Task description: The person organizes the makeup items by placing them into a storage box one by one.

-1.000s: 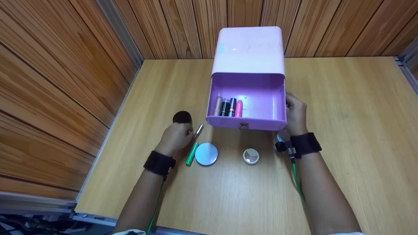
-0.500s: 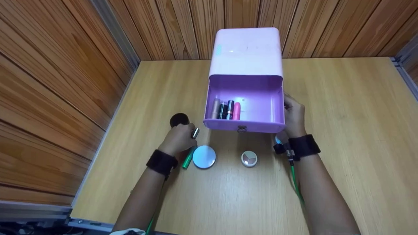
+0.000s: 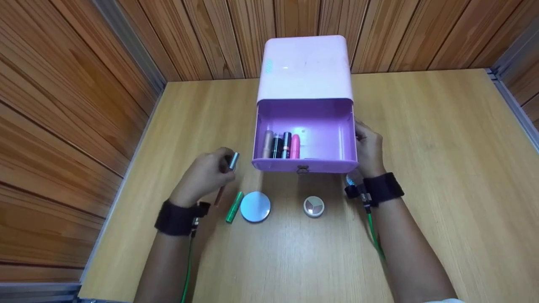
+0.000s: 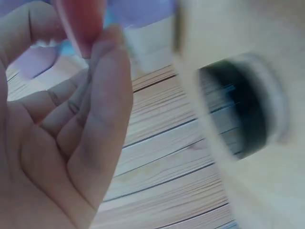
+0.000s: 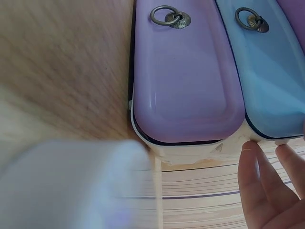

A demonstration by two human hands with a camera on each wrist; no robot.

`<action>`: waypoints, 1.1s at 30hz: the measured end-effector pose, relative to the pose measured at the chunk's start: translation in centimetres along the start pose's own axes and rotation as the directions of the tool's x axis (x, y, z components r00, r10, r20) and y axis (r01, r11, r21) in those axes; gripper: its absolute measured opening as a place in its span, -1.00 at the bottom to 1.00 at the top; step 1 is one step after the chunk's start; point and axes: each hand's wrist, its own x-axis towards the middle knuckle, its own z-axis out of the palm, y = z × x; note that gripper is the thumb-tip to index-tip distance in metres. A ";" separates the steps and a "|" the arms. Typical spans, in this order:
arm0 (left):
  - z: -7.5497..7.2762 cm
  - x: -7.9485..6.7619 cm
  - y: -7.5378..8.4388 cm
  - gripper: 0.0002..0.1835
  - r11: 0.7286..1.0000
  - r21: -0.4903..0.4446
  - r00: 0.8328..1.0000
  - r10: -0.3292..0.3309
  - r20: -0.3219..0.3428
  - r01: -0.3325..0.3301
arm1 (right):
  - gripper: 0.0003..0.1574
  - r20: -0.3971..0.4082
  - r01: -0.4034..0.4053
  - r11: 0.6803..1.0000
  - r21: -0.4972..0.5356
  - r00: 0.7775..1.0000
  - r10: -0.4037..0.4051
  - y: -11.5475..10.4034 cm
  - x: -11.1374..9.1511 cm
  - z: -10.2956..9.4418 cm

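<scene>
My left hand (image 3: 206, 176) pinches a slim reddish-brown stick (image 3: 219, 195) with a silver end, above the left part of the table. In the left wrist view its reddish, tapered part (image 4: 82, 24) sits between thumb and finger. A pink drawer box (image 3: 305, 69) stands upright at the back, its top purple drawer (image 3: 309, 166) pulled out. Several lipstick-like tubes (image 3: 286, 145) line the drawer's left side. My right hand (image 3: 368, 149) is at the box's right side; in the right wrist view its extended fingers (image 5: 257, 176) touch the casing beside a blue drawer (image 5: 271, 81).
Below the box lie a green tube (image 3: 234, 207), a round light-blue compact (image 3: 255, 206) and a small round three-shade palette (image 3: 314, 206). A blurred dark-rimmed round thing (image 4: 243, 109) shows in the left wrist view. Wooden panels (image 3: 311, 17) stand behind the table.
My left hand has picked up the slim stick from the table and moved left with it. The round black thing beside that hand is no longer visible. My right hand stays at the box.
</scene>
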 end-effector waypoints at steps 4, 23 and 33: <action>-1.6 -0.5 0.8 -0.49 0.999 -0.034 0.999 0.035 -0.026 -0.036 | -0.62 -0.004 0.001 1.000 0.001 1.000 -0.001 -0.1 0.0 0.0; -0.5 -0.3 0.1 -0.47 0.993 -0.074 0.991 0.086 -0.105 -0.094 | -0.62 0.031 -0.050 0.999 0.016 0.998 0.050 -0.2 -0.2 0.4; -0.4 0.7 0.9 -0.48 0.992 -0.071 0.988 0.094 -0.125 -0.103 | -0.63 -0.008 -0.031 1.000 -0.004 0.999 0.031 -0.4 0.1 -0.1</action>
